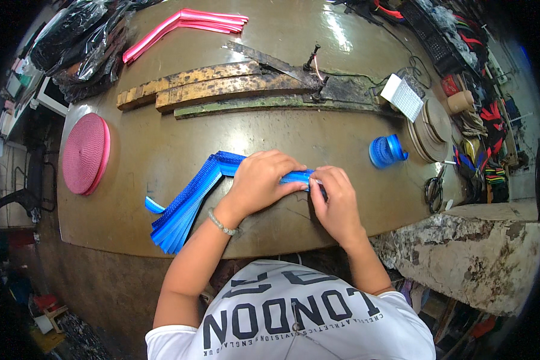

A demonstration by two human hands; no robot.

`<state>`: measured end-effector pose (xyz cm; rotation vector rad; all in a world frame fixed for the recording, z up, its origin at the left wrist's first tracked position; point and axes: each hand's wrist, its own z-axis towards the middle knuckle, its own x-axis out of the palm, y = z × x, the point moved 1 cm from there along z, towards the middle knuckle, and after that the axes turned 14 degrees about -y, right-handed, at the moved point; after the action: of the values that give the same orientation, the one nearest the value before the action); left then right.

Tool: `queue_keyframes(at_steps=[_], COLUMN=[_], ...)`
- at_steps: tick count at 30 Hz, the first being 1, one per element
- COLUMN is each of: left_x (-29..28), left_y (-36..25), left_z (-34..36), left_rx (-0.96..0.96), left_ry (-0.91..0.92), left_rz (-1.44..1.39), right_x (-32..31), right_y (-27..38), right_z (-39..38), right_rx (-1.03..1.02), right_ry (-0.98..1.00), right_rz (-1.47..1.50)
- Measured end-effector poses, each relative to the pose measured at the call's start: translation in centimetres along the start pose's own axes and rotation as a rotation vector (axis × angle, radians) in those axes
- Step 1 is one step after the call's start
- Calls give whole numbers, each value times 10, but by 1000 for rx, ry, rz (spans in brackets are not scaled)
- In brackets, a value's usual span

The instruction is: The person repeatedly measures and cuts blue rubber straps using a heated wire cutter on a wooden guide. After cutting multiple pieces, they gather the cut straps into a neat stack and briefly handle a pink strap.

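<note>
A bundle of blue webbing straps (192, 192) lies bent on the table, its loose ends fanned out at the lower left. My left hand (264, 180) is closed around the bundle near its right end, thumb in front and fingers behind. At that end my right hand (335, 198) pinches the strap tips between thumb and fingers. Between the two hands a short stretch of blue webbing shows. What exactly lies under the right fingertips is partly hidden.
Beyond my hands lies a long wooden and metal cutting jig (222, 90) with a blade. A pink webbing roll (85, 155) sits at left, pink straps (180, 27) at the back. At right are a blue webbing roll (385, 152), scissors (433, 191) and beige rolls (429, 131).
</note>
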<state>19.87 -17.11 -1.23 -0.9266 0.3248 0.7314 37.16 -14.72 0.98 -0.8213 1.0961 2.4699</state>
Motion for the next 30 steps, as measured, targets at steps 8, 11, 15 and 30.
queue_keyframes(at_steps=[8,11,15,30], left_x=[1,0,0,0], left_y=[-1,-1,0,-1], left_z=[0,-1,-2,-1], left_rx=[6,1,-18,1], left_ry=[2,13,42,10], left_rz=[3,-7,-7,-14], right_x=[-10,-9,-4,10], right_y=[-1,-2,-1,2], right_z=[-4,-4,-5,0], right_rx=[6,-27,-9,28], right_ry=[15,33,42,-16], right_rz=[18,32,57,-91])
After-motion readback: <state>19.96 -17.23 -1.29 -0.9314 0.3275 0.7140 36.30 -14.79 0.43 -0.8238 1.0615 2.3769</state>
